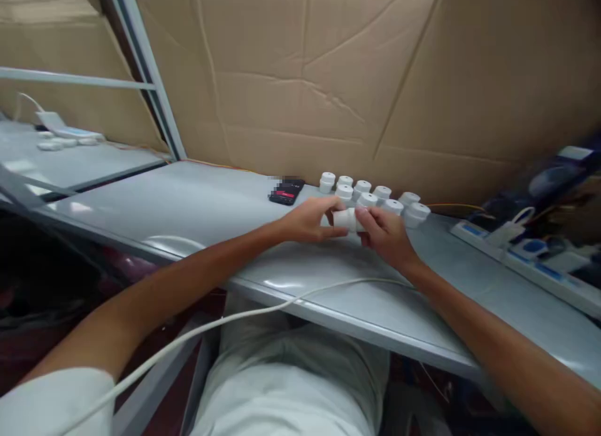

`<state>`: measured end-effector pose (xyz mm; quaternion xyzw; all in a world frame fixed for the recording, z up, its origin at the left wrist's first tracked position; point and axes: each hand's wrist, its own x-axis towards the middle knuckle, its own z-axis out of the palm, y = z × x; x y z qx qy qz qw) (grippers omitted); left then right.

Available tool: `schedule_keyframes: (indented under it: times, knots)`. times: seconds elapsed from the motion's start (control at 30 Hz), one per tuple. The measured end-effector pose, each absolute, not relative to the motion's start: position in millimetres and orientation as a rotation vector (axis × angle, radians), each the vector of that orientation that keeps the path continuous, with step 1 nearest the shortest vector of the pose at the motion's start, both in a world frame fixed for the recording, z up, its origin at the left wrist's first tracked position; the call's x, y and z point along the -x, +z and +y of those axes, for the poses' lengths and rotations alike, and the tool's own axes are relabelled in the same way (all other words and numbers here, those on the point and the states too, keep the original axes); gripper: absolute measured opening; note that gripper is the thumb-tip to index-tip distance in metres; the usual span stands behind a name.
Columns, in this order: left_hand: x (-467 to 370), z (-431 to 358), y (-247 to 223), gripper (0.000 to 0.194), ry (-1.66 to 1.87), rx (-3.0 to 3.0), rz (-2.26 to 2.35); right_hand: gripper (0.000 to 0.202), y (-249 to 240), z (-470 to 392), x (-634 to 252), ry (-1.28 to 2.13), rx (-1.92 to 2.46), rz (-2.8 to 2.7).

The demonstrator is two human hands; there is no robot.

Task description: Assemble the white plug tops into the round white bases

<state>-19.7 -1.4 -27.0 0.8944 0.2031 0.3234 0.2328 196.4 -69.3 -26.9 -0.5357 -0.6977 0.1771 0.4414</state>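
A white stepped cylindrical piece (344,220) lies sideways between my hands, just above the grey table (225,204). My left hand (312,220) curls its thumb and fingers around the left end. The other end is gripped by my right hand (385,234), whose fingers partly cover it. Right behind my hands stand several similar white pieces in two rows, among them one at the left end (327,182) and one at the right (417,214). Their tops are round with a small dark mark. What exactly these pieces are, I cannot tell.
A dark phone (287,192) lies left of the rows. Along the right runs a white power strip (539,267) with plugs. A white cable (282,304) crosses the front edge. Cardboard (300,79) walls the back, and a metal post (154,79) rises at left.
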Motion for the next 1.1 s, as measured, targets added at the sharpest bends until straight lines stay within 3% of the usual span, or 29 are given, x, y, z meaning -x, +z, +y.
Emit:
schedule_keyframes:
  times: [0.13, 0.27, 0.43, 0.5, 0.7, 1.0, 1.1]
  knots:
    - [16, -5, -31, 0.036, 0.819, -2.641, 0.71, 0.063, -28, -66, -197, 0.342, 1.42, -1.809]
    - [15, -6, -35, 0.059, 0.775, -2.658, 0.693, 0.05, -29, -64, -193, 0.282, 1.413, -1.775]
    - [18, 2, -36, 0.036, 0.788, -2.698, 0.696, 0.042, -35, -61, -194, 0.346, 1.3, -1.838]
    - [20, 6, -35, 0.035, 0.788, -2.714, 0.8, 0.037, -38, -60, -195, 0.37, 1.297, -1.867]
    - [29, 15, -32, 0.065, 0.588, -2.737, 1.336, 0.018, -42, -61, -196, 0.345, 1.274, -2.008]
    - [17, 35, -44, 0.084, 0.52, -2.722, 1.555, 0.017, -49, -57, -197, 0.324, 1.273, -2.157]
    - [16, 33, -50, 0.071, 0.639, -2.741, 1.276, 0.021, -53, -50, -205, 0.225, 1.306, -2.191]
